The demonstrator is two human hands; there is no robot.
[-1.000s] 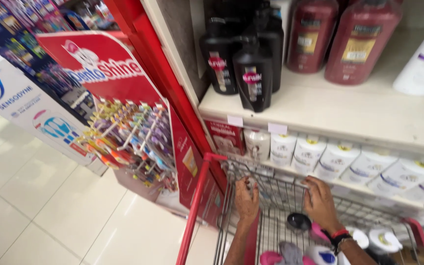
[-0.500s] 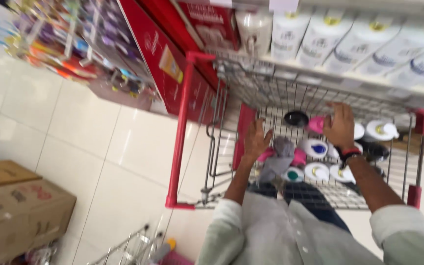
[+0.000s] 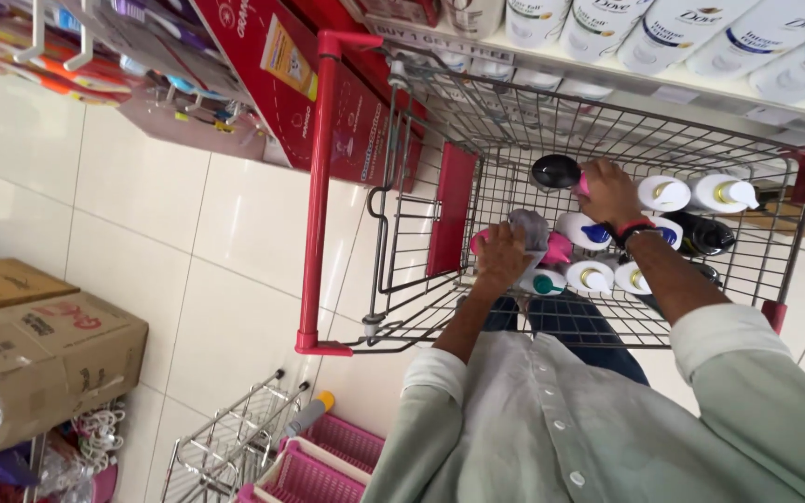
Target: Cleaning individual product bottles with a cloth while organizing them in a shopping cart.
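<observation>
Both hands reach into the cart (image 3: 552, 121), steadying upright bottles. Left hand (image 3: 500, 256) closes on a grey bottle (image 3: 528, 226); right hand (image 3: 610, 191), at 2 o'clock, grips a pink bottle (image 3: 583, 184).

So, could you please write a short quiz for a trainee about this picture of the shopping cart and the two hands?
1. True or false: both hands are inside the red-framed wire shopping cart.
2. Which hand wears a dark wristband with a red edge? A. left hand B. right hand
3. Fill in: on the tiled floor to the left stand brown ______ boxes.

Key
1. True: both reach among the white pump bottles.
2. B. It touches a pink bottle with a round black cap.
3. cardboard
</observation>
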